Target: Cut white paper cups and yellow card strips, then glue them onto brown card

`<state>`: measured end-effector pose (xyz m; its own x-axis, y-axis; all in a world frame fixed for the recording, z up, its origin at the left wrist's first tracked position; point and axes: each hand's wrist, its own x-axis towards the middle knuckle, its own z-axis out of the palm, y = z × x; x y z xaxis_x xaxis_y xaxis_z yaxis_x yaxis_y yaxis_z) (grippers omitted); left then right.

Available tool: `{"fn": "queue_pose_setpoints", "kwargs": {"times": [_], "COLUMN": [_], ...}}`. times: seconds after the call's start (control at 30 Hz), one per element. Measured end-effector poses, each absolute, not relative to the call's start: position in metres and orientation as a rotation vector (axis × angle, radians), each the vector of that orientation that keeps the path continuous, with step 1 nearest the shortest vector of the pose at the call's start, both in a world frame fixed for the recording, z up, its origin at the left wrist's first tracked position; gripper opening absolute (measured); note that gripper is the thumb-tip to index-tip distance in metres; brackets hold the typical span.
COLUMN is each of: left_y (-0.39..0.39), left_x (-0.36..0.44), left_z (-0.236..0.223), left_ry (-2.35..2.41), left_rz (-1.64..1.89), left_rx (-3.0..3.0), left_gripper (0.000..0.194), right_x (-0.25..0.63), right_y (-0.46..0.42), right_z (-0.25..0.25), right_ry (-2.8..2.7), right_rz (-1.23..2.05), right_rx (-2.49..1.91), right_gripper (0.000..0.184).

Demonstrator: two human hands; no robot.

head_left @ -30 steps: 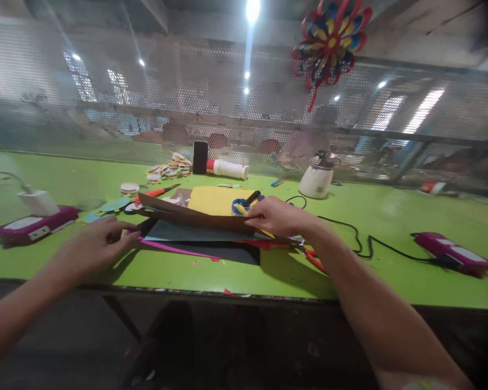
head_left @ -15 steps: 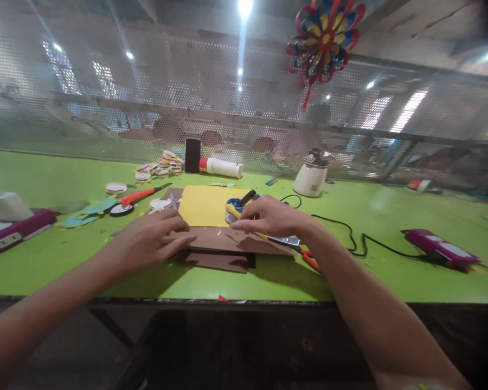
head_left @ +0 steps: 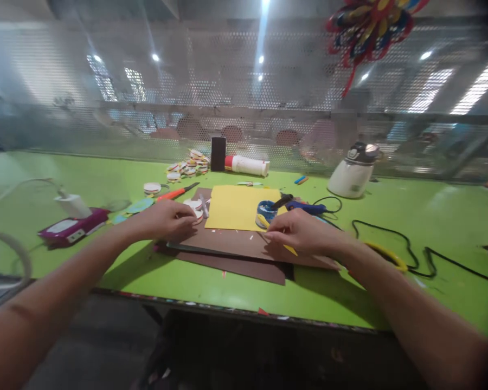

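My left hand rests over the left end of a brown sheet, its thumb and curved fingers a little apart beside some white discs. Over the right part of that sheet is my right hand, thumb and forefinger brought close together; anything between them is too small to make out. A yellow sheet lies on the brown one. Just behind my right fingertips stands a blue-rimmed round container with a yellow piece at its front. Another brown sheet sticks out nearer the table edge.
Orange-handled cutter and blue glue gun lie behind my hands. Farther back are a pile of white discs, a dark upright box, a white tube and a jug. A purple power strip is at left.
The raised brown sheet has come down flat, covering the grey and pink sheets. My left hand has moved in from the stack's left corner; my right hand let the sheet's edge down. The view has shifted.
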<state>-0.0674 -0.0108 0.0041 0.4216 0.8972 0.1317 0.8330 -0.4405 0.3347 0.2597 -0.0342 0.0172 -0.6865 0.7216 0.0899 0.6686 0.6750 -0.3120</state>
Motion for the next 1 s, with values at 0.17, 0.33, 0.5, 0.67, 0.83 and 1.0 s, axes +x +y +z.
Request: {"fn": "queue_pose_setpoints", "kwargs": {"times": [0.17,0.33,0.5,0.67,0.83,1.0], "left_y": [-0.017,-0.008,0.02,0.033,0.022,0.003], "left_x": [-0.087,-0.091,-0.072,-0.048,-0.031,-0.022], "left_z": [0.004,0.025,0.05,0.053,0.038,0.019], "left_ry": [1.449,1.478,1.43,1.372,1.336,1.069], "left_rz": [0.794,1.124,1.385,1.37,1.284,0.844], "left_rx": [2.206,1.92,1.826,1.816,2.037,2.585], "left_gripper": [0.03,0.028,0.023,0.022,0.024,0.021], "right_x": [0.249,0.243,0.243,0.241,0.24,0.239], "right_y": [-0.043,-0.048,-0.044,-0.048,-0.048,-0.046], "right_z": [0.011,0.003,-0.003,0.005,0.008,0.004], "right_ry": [-2.732,-2.852,-2.822,-2.82,-2.813,-2.804], "right_rz": [0.415,0.49,0.584,0.601,0.573,0.572], "right_rx": [-1.128,-1.046,-1.002,-0.978,-0.988,-0.988], "right_gripper": [0.027,0.016,0.02,0.023,0.02,0.023]}}
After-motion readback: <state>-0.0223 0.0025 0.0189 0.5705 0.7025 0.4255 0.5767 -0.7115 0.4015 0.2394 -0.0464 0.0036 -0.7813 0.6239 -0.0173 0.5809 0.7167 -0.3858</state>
